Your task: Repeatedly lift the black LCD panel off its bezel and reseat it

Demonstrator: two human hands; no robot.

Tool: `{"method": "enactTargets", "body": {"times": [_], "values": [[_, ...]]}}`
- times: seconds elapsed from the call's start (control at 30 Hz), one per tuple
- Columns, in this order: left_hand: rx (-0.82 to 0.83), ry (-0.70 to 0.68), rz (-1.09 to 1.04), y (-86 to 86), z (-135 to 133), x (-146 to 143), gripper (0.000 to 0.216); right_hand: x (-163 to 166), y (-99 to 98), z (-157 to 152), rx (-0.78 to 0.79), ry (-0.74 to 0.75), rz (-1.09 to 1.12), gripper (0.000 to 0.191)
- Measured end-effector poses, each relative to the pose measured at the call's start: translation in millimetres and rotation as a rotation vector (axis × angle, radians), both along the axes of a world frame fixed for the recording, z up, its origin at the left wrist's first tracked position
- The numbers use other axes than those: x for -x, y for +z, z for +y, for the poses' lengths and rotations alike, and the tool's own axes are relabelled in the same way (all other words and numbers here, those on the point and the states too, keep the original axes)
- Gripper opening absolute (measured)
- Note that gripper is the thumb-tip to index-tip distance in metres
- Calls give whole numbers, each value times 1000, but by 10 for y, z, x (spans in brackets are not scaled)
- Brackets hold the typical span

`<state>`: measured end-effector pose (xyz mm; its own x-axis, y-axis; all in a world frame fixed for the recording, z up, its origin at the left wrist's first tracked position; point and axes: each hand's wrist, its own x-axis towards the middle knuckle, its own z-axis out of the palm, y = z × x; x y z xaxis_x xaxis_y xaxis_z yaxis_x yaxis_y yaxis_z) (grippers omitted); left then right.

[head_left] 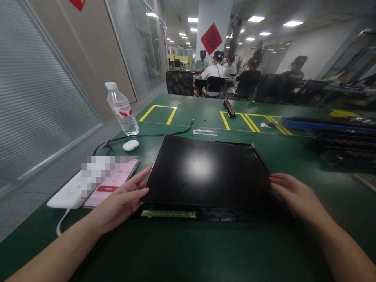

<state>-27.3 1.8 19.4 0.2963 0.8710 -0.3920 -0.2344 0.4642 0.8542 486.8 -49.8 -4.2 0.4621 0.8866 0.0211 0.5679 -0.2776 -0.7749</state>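
A flat black display panel lies on the green table, with a green circuit strip along its near edge. My left hand rests against the panel's left edge, fingers stretched out and touching it. My right hand lies at the panel's right edge, fingers extended along it. Neither hand wraps round the panel.
A phone with a pink screen and a white power strip lie left of the panel. Behind them sit a white earbud case, a water bottle and a black cable. Black trays stand at right. People sit at a far table.
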Motion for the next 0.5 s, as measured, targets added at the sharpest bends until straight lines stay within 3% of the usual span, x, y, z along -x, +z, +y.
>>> {"method": "enactTargets", "body": {"times": [0.5], "values": [[42, 23, -56, 38, 2, -39, 111, 7, -17, -12, 5, -2, -15, 47]]}}
